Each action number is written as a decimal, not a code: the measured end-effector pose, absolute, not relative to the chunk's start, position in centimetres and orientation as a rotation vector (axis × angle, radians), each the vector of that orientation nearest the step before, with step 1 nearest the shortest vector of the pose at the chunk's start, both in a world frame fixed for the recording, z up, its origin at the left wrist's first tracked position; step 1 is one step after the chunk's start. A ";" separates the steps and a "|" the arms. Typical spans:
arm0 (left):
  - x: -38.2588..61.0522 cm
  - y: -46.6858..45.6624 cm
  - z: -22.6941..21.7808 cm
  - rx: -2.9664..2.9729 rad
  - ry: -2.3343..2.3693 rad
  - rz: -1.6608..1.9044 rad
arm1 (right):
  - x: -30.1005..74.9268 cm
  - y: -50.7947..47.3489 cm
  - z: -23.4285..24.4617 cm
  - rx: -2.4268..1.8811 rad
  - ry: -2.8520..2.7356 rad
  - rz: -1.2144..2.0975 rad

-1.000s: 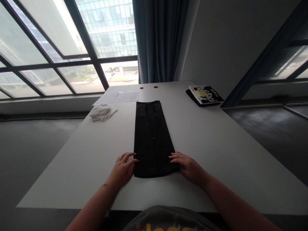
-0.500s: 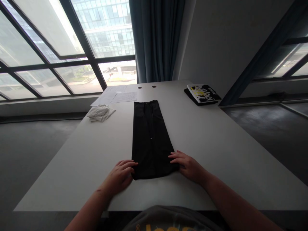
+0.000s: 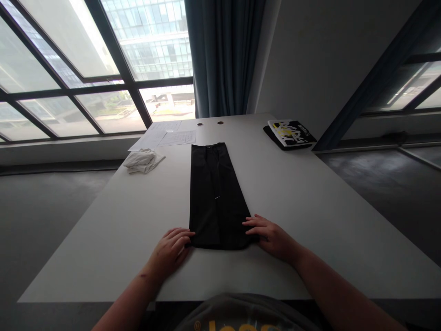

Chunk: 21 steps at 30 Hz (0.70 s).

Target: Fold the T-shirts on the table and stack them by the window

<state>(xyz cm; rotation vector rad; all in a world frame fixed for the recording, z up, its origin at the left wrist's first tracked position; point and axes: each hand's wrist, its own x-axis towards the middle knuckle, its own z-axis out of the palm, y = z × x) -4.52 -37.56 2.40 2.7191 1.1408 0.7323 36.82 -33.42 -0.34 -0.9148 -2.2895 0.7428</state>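
Note:
A pair of black pants (image 3: 220, 202) lies lengthwise on the white table (image 3: 303, 207), seemingly folded, with the waistband at the far end. A small pale mark shows near its middle. My left hand (image 3: 174, 246) is closed at the near left corner, fingers over the cloth and thumb mostly hidden. At the near right corner, my right hand (image 3: 270, 234) grips the edge in the same way, its fingertips resting on top of the fabric. The near edge between my hands looks slightly rolled.
A crumpled white cloth (image 3: 143, 161) sits toward the left edge. Paper sheets (image 3: 177, 138) lie behind it. At the far right is a black-and-white printed packet or book (image 3: 291, 133) on a dark item. A blue curtain (image 3: 223, 59) hangs beyond the table, beside windows.
The near edge of the pants has moved a little away from me and lies straighter between my hands. My hands have stayed almost in place at the corners.

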 end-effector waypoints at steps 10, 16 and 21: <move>-4.0 -37.7 2.4 2.716 1.026 0.440 | 36.0 -33.7 0.6 -1.015 -2.439 0.695; -4.3 -37.4 2.1 2.674 0.989 0.550 | 36.4 -33.4 0.6 -0.899 -2.415 0.730; -4.1 -37.8 2.1 2.513 1.058 0.770 | 36.5 -33.9 1.0 -0.840 -2.178 0.846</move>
